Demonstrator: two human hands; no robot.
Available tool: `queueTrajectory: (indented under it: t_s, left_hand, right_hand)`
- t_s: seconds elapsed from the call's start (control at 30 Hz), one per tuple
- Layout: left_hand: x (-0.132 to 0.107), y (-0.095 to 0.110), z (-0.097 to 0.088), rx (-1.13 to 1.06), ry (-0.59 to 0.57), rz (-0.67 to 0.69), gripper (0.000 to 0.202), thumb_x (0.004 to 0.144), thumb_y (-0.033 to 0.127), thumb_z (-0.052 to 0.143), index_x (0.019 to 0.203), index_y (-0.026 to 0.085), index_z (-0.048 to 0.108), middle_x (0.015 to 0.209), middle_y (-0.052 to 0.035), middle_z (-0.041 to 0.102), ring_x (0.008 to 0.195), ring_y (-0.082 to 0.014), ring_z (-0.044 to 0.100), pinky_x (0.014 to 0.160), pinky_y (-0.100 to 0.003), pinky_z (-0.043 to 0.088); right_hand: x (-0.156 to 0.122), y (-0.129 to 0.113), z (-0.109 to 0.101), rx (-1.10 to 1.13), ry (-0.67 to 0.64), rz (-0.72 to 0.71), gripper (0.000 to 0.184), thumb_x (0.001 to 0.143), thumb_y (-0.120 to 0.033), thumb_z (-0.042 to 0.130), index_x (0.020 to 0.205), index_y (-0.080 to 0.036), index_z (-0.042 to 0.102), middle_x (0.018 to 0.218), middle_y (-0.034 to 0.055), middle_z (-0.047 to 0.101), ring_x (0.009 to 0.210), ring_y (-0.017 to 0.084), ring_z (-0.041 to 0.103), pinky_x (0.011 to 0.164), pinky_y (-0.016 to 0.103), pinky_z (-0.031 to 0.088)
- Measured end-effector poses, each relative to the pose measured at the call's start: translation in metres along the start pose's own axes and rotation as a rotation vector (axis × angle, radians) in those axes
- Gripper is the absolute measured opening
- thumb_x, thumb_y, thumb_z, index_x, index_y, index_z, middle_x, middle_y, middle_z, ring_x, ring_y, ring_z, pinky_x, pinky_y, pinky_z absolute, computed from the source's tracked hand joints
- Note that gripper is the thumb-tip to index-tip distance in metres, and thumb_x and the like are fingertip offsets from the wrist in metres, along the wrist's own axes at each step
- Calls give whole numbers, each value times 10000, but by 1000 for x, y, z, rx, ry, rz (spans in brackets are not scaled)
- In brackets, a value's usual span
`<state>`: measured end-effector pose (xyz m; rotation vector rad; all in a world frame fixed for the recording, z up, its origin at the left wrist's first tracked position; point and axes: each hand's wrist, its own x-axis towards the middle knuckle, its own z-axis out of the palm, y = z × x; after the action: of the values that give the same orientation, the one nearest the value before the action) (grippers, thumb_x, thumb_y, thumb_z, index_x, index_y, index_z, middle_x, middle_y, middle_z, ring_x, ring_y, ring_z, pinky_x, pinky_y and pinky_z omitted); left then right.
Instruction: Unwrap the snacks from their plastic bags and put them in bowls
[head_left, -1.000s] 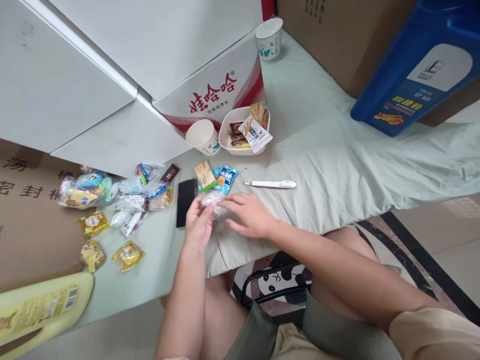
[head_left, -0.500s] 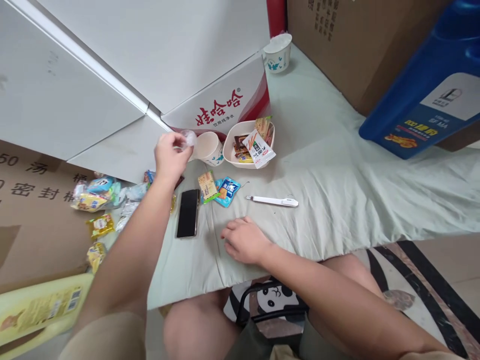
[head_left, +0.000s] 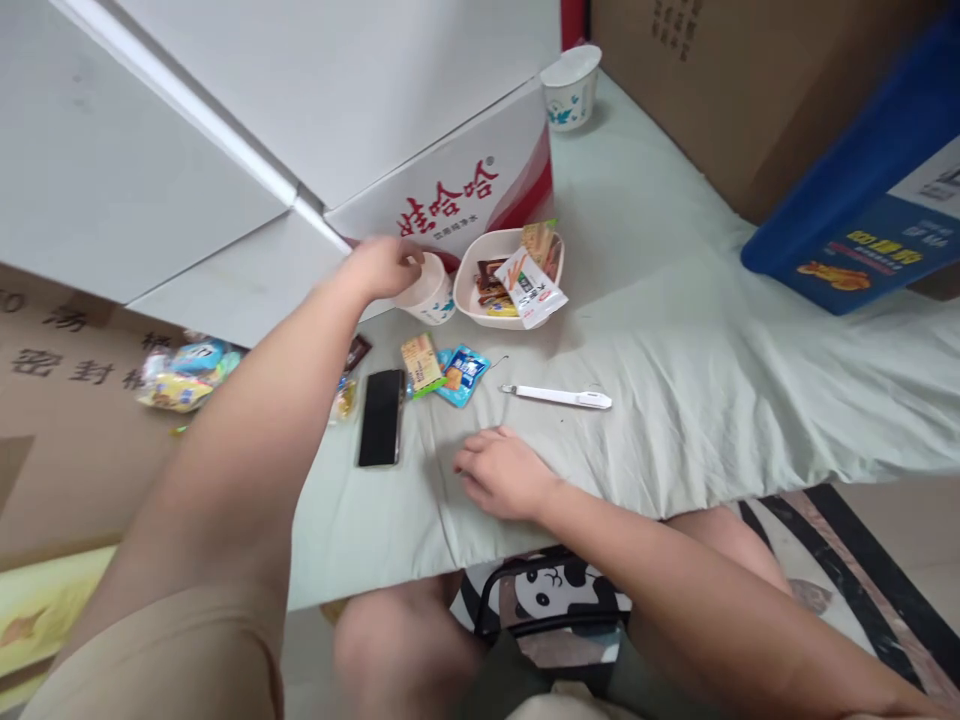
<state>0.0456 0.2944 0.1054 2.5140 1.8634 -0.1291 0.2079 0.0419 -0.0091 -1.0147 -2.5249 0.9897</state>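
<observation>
My left hand (head_left: 386, 268) reaches over the rim of a white paper cup (head_left: 435, 302); its fingers are curled and slightly blurred, and whatever they hold is hidden. To the right of this cup stands a white bowl (head_left: 465, 295) with several wrapped snacks in it, a white packet (head_left: 531, 290) on top. My right hand (head_left: 506, 475) rests on the cloth, fingers loosely bent and apart, holding nothing. Nearby lie a black phone (head_left: 381, 418), a beige-and-green snack packet (head_left: 422, 362), a blue snack packet (head_left: 465, 374) and a white pen-like tool (head_left: 556, 397).
A white box with red lettering (head_left: 480, 215) stands behind the cup and bowl. Another paper cup (head_left: 571, 92) is at the back. A blue jug (head_left: 847, 230) stands right, a brown carton (head_left: 697, 110) behind it. Several wrapped snacks (head_left: 184, 378) lie left.
My left hand has moved right, from beside the paper cup to over it. The crumpled clear plastic it held is no longer visible. My right hand stays resting on the cloth.
</observation>
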Motion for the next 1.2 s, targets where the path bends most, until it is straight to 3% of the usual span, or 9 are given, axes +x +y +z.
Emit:
queueTrajectory:
  t_s: [0.17, 0.37, 0.5, 0.6, 0.73, 0.87, 0.97, 1.07, 1.2]
  left_hand:
    - [-81, -46, -35, -96, 99, -203, 328, 783, 242, 528, 1048, 188, 715, 836, -69, 701, 795, -237, 638, 828, -372, 508]
    - [-163, -100, -21, -200, 62, -372, 382, 777, 320, 543, 1111, 183, 668, 878, -65, 704, 772, -216, 630, 780, -345, 519]
    - [-184, -124, 12, -87, -129, -329, 481, 720, 479, 641, 1097, 182, 660, 1146, -116, 708, 1060, -291, 633, 940, -369, 484]
    - [-186, -132, 35, -34, -280, -291, 452, 674, 480, 675, 1028, 200, 669, 1062, -107, 720, 1036, -320, 643, 899, -377, 487]
    - [-182, -134, 38, -119, -121, -353, 255, 742, 431, 606, 847, 205, 659, 799, -59, 675, 847, -290, 645, 797, -373, 483]
    - [-188, -112, 9, -329, 203, -422, 232, 787, 414, 588, 791, 187, 632, 684, -13, 593, 746, -220, 594, 767, -351, 494]
    - [-210, -65, -1, -561, 380, -328, 251, 784, 337, 608, 953, 165, 672, 902, -44, 685, 872, -209, 621, 885, -383, 513]
    - [-241, -4, 26, -786, 323, -12, 321, 721, 221, 641, 1038, 192, 686, 1140, -73, 699, 1088, -225, 639, 1007, -386, 491]
    - [-269, 55, 94, -1216, 202, 72, 279, 763, 186, 627, 1039, 226, 640, 1128, -75, 723, 1113, -237, 668, 957, -393, 526]
  right_hand:
    - [-1, -5, 8, -32, 38, 29, 237, 944, -229, 494, 1048, -172, 699, 1076, 99, 693, 1011, 240, 608, 881, 379, 341]
    - [-1, -9, 17, -122, 62, 34, 224, 950, -221, 481, 1013, -178, 692, 1049, 87, 702, 989, 240, 604, 853, 374, 319]
    - [-1, -7, 19, -135, 76, 20, 216, 955, -223, 473, 979, -182, 684, 1025, 68, 706, 967, 230, 608, 838, 373, 308]
    - [-1, -5, 20, -140, 75, 15, 216, 953, -222, 473, 981, -184, 683, 1019, 62, 708, 952, 228, 609, 831, 377, 307]
    - [-1, -3, 19, -139, 75, 3, 222, 952, -226, 470, 985, -182, 685, 1018, 69, 705, 950, 232, 610, 840, 381, 321]
    - [-2, -4, 21, -105, 81, 14, 227, 939, -217, 464, 969, -178, 686, 1024, 84, 707, 967, 249, 620, 864, 399, 346]
    - [-1, -5, 21, 43, 135, 59, 247, 911, -216, 475, 1063, -174, 665, 1065, 100, 705, 976, 253, 630, 892, 416, 376]
    - [0, -4, 15, 417, 274, 159, 356, 919, -300, 459, 1230, -178, 582, 1138, 109, 683, 945, 225, 635, 878, 395, 439]
    - [-2, 1, 4, 982, 313, 251, 428, 971, -448, 333, 1275, -212, 520, 1225, 113, 647, 941, 202, 635, 798, 351, 506]
